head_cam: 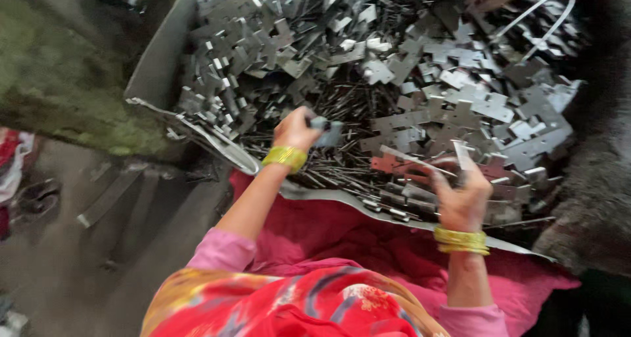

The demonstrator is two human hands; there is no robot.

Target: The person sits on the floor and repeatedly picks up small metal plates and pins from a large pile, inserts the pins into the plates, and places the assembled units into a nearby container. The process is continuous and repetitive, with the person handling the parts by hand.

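Grey, dusty floor [79, 245] fills the left of the head view, with a mossy green wall above it; the frame is motion-blurred. Across the top and right lies a big sheet-metal tray [158, 61], its near edge bent and ragged, heaped with flat cross-shaped metal stampings [460, 107] and thin dark metal rods [342, 94]. A white looped strap [539, 21] rests near the tray's far right corner. Pink cloth [342, 232] is spread under the tray's near edge, over the person's lap.

Over the middle of the near edge, the left hand [296, 130], a gold bangle at its wrist, is closed around a small grey metal piece [327, 132] lifted just above the heap. Toward the near right corner, the right hand [460, 195], also bangled, has its fingers curled among loose stampings, with one pale piece [463, 156] sticking up from them; blur hides whether it is truly gripped.

Risk, as I judge it: bare fingers work among cut edges and rod tips, so a quick grab could nick the skin. Stampings piled at the bent near edge could slide onto the cloth if the heap is disturbed, and the blurred right-hand piece may slip if it is held only loosely.
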